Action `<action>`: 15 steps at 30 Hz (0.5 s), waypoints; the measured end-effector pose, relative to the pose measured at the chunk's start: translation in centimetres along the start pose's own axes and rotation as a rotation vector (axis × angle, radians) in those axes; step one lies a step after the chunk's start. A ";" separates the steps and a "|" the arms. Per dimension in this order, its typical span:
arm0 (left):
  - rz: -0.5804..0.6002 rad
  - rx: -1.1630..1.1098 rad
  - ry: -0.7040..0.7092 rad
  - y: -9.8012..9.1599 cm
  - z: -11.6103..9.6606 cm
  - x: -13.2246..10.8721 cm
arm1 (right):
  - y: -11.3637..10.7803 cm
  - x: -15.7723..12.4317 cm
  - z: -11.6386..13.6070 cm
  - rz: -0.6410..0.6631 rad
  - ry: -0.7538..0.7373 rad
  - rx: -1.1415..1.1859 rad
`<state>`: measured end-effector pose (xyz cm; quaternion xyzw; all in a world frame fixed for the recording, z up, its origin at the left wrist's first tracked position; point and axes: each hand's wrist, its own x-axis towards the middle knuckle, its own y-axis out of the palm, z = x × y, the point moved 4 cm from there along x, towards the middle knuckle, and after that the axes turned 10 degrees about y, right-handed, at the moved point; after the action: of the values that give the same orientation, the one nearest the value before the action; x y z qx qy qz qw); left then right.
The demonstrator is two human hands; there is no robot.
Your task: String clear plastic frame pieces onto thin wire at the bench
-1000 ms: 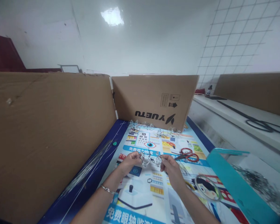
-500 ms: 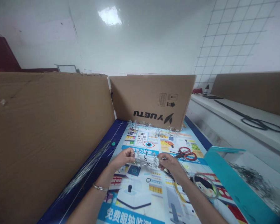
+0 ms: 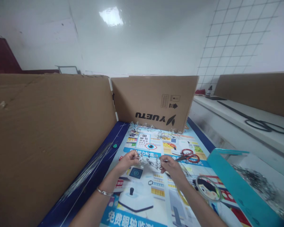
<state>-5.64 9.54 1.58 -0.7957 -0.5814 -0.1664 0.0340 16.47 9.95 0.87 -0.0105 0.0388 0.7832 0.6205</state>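
My left hand [image 3: 129, 163] pinches one end of a shiny wire piece [image 3: 151, 162] with clear beads and dark twisted bits. The other end is pinched in the fingers of my right hand [image 3: 170, 166], so the piece spans the gap between both hands above the printed table cover [image 3: 142, 189]. Its exact kind cannot be made out. Just beyond my right hand lie red-handled scissors [image 3: 190, 156]. Similar beaded wire pieces [image 3: 164, 135] rest at the far end of the table.
A teal box [image 3: 232, 179] with a heap of silvery wire bits stands at the right. Near my right forearm lies a round clear roll [image 3: 208, 188]. Long thin wires [image 3: 90, 171] lie along the left edge. Cardboard panels [image 3: 153, 101] wall the left and back.
My left hand has moved slightly right, bringing the hands a little closer together. The wire piece between them looks more bunched. Both hands keep their pinch.
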 end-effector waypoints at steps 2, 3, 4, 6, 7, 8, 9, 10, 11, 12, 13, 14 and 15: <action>-0.002 -0.014 0.007 -0.7 -0.2 0.1 | -0.1 0.1 0.4 0.026 -0.008 0.014; -0.004 -0.021 0.011 -1.0 -0.2 0.1 | -0.1 0.1 0.5 0.040 -0.007 0.021; -0.006 -0.026 0.013 -1.2 -0.2 0.1 | -0.1 0.1 0.5 0.055 -0.003 0.028; -0.010 -0.033 0.018 -1.5 -0.2 0.1 | 0.0 0.1 0.6 0.076 0.005 0.044; -0.011 -0.034 0.019 -1.5 -0.1 0.1 | 0.0 0.1 0.6 0.079 0.004 0.051; -0.011 -0.035 0.020 -1.5 -0.1 0.1 | 0.0 0.1 0.6 0.078 0.000 0.053; -0.011 -0.035 0.021 -1.5 -0.1 0.1 | 0.0 0.1 0.6 0.075 -0.006 0.050; -0.011 -0.034 0.022 -1.4 -0.2 0.1 | 0.0 0.1 0.6 0.071 -0.011 0.040; -0.011 -0.031 0.023 -1.4 -0.2 0.1 | 0.0 0.0 0.6 0.065 -0.016 0.024; -0.011 -0.026 0.022 -1.4 -0.3 0.0 | 0.0 0.0 0.7 0.060 -0.025 0.006; -0.010 -0.021 0.020 -1.3 -0.4 0.0 | 0.0 0.0 0.8 0.056 -0.038 -0.014; -0.008 -0.014 0.016 -1.3 -0.6 0.0 | 0.0 0.0 0.9 0.052 -0.054 -0.034; -0.004 -0.007 0.011 -1.3 -0.8 -0.1 | 0.0 -0.1 1.0 0.051 -0.071 -0.055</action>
<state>-7.03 9.69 2.11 -0.7936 -0.5823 -0.1728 0.0341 16.53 9.95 1.88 0.0013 -0.0045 0.7995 0.6007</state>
